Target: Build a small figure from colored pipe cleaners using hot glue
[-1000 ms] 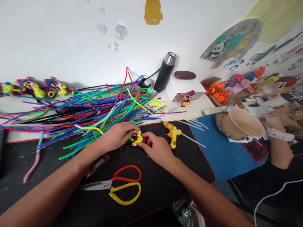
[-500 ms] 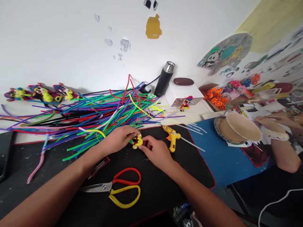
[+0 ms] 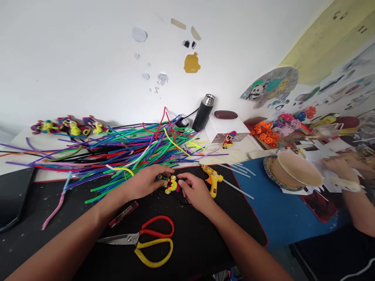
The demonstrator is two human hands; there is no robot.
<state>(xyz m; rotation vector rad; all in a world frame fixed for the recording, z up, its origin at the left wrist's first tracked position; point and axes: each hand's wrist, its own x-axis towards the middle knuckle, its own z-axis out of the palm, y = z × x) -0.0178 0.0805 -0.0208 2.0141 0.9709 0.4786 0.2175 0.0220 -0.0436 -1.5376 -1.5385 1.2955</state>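
Note:
Between my two hands, over the black mat (image 3: 211, 238), is a small yellow, magenta and green pipe-cleaner figure (image 3: 172, 185). My left hand (image 3: 149, 180) has its thumb and fingers closed on the figure's left side. My right hand (image 3: 195, 189) is at the figure's right side, its thumb and index finger slightly apart beside it. Scissors (image 3: 140, 238) with one red and one yellow handle lie nearer, below my hands. Just right of my right hand is a yellow glue gun (image 3: 213, 179). Behind my hands spreads a heap of coloured pipe cleaners (image 3: 140, 144).
Several finished figures (image 3: 70, 127) lie at the back left. A black flask (image 3: 203, 113) stands by a white box (image 3: 228, 127), with one figure (image 3: 229, 139) before it. On the right, a bowl (image 3: 299, 169) sits on the blue mat (image 3: 249, 210), near another person's hands (image 3: 340, 168).
The view has tilted up, so the table items sit lower. My right thumb and finger have moved slightly off the figure, which they were touching before.

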